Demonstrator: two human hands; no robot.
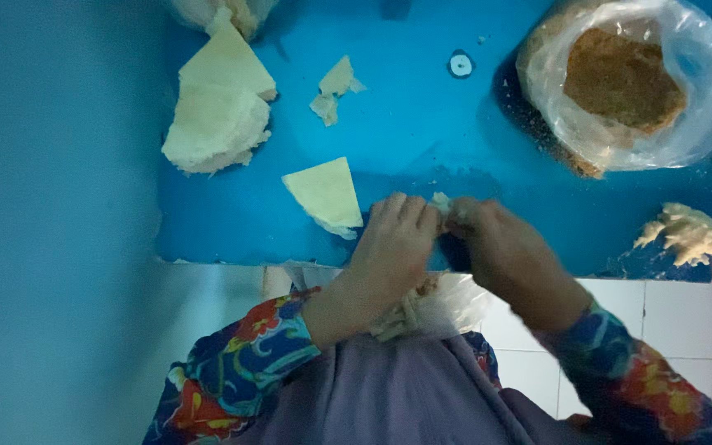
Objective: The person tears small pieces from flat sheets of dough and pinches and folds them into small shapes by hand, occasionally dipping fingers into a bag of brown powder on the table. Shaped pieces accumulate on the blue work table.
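My left hand (pixel 393 247) and my right hand (pixel 500 247) meet over the near edge of a blue table (pixel 422 124), fingers closed together on a small pale lump of dough (pixel 441 202). A pale wedge-shaped slab (pixel 325 194) lies just left of my left hand. Below my wrists, on my lap, sits a clear plastic bag (pixel 447 305) with pale strips in it.
A large pale block (pixel 217 107) lies at the table's far left, small pale scraps (pixel 333 89) beside it. A clear bag of brown crumbs (pixel 624 78) stands at the far right. A crumbly pale heap (pixel 686 233) lies at the right edge. White tiled floor (pixel 686 321) shows below.
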